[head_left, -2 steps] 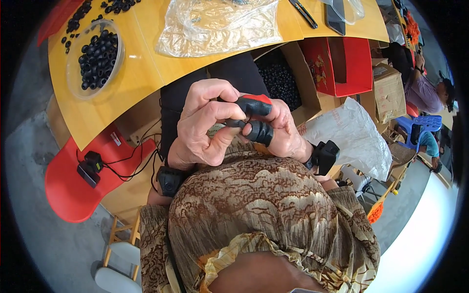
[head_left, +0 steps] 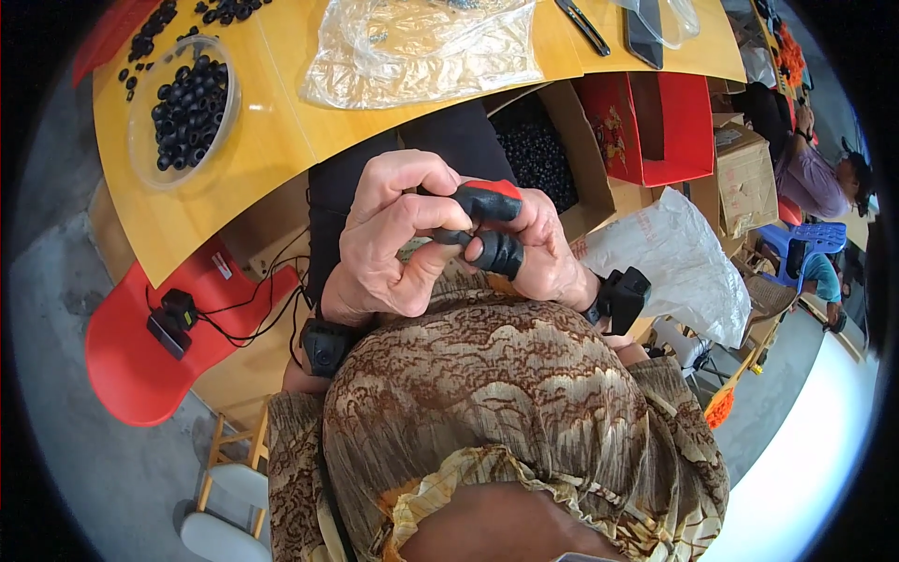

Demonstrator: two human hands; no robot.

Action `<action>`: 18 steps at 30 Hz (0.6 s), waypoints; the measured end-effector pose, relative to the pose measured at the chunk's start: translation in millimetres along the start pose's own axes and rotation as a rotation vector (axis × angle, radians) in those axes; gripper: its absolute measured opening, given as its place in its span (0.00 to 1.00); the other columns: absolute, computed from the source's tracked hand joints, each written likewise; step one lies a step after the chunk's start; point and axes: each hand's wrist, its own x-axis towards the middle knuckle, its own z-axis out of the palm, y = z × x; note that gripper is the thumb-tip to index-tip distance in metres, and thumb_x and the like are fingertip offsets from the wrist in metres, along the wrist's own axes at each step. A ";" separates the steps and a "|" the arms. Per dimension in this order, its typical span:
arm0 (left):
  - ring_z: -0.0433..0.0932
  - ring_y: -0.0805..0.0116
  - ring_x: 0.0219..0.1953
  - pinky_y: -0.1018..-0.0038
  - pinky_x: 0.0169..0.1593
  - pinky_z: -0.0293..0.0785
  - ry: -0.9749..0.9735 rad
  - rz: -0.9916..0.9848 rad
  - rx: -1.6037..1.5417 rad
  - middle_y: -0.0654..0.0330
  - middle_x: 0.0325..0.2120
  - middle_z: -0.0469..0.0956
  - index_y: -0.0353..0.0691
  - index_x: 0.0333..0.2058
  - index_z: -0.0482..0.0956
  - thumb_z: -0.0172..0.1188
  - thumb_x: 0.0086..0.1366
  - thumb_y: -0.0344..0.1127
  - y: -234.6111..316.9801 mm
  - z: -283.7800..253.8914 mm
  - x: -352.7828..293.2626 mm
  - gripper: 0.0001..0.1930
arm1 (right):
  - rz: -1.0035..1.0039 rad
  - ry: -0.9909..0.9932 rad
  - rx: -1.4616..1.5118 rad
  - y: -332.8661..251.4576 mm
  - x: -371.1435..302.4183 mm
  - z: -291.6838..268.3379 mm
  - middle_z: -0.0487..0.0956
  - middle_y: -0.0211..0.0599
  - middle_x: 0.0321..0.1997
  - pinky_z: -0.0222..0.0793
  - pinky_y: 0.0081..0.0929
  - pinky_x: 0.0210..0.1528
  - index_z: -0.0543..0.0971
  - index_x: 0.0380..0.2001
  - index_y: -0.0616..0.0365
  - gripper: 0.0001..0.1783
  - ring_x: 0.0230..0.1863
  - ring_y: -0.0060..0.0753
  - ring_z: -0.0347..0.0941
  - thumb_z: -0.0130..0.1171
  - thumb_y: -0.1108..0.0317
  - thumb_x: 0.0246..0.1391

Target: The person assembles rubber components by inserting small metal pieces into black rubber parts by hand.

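Centre of frame: left hand (head_left: 379, 239) with thumb and fingers pinched on small dark piece (head_left: 452, 237), mostly covered by fingertips, exact shape hard to make out. Just beside, right hand (head_left: 545, 251) with black-and-red wrap (head_left: 493, 199) on finger, black wrap (head_left: 500, 255) on thumb; narrow gap between, cannot tell if gripping same piece. Upper left: clear tub (head_left: 140, 140) with black parts (head_left: 190, 114). Top edge: plastic bag (head_left: 421, 66), cut off. Upper centre-right: carton (head_left: 579, 145), partly hidden under yellow table (head_left: 281, 140).
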 end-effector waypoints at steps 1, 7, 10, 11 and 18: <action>0.70 0.64 0.35 0.74 0.37 0.70 0.007 0.005 -0.019 0.56 0.34 0.66 0.38 0.27 0.73 0.60 0.48 0.25 -1.0 -0.1 -0.3 0.06 | -0.097 -0.001 -0.063 2.9 1.3 0.6 0.69 0.23 0.33 0.62 0.15 0.37 0.72 0.37 0.61 0.11 0.33 0.15 0.63 0.53 0.82 0.48; 0.69 0.65 0.30 0.74 0.32 0.66 -0.108 0.110 0.114 0.61 0.28 0.68 0.39 0.24 0.74 0.61 0.44 0.28 2.0 -12.4 7.4 0.07 | -0.307 -0.066 -0.350 5.4 8.3 -4.8 0.68 0.30 0.27 0.65 0.19 0.31 0.71 0.30 0.62 0.10 0.29 0.23 0.68 0.54 0.85 0.42; 0.67 0.65 0.26 0.74 0.30 0.64 -0.176 0.175 0.160 0.62 0.26 0.67 0.39 0.26 0.75 0.62 0.37 0.28 -0.5 -15.8 7.8 0.12 | -0.330 -0.049 -0.471 2.6 9.0 -4.6 0.67 0.33 0.26 0.65 0.20 0.30 0.70 0.29 0.62 0.11 0.27 0.26 0.68 0.55 0.85 0.40; 0.67 0.65 0.26 0.74 0.30 0.64 -0.176 0.176 0.160 0.62 0.26 0.67 0.39 0.26 0.75 0.62 0.37 0.28 0.3 -15.5 8.4 0.12 | -0.331 -0.050 -0.473 3.1 9.3 -4.6 0.67 0.33 0.26 0.65 0.20 0.30 0.70 0.29 0.62 0.11 0.27 0.26 0.68 0.55 0.85 0.40; 0.66 0.65 0.24 0.73 0.26 0.63 -0.008 0.188 0.051 0.62 0.25 0.66 0.38 0.25 0.77 0.61 0.31 0.25 -6.2 -3.3 -0.5 0.14 | -0.283 -0.050 -0.181 14.8 7.2 -1.3 0.68 0.31 0.29 0.64 0.18 0.34 0.71 0.32 0.62 0.12 0.33 0.22 0.68 0.55 0.84 0.42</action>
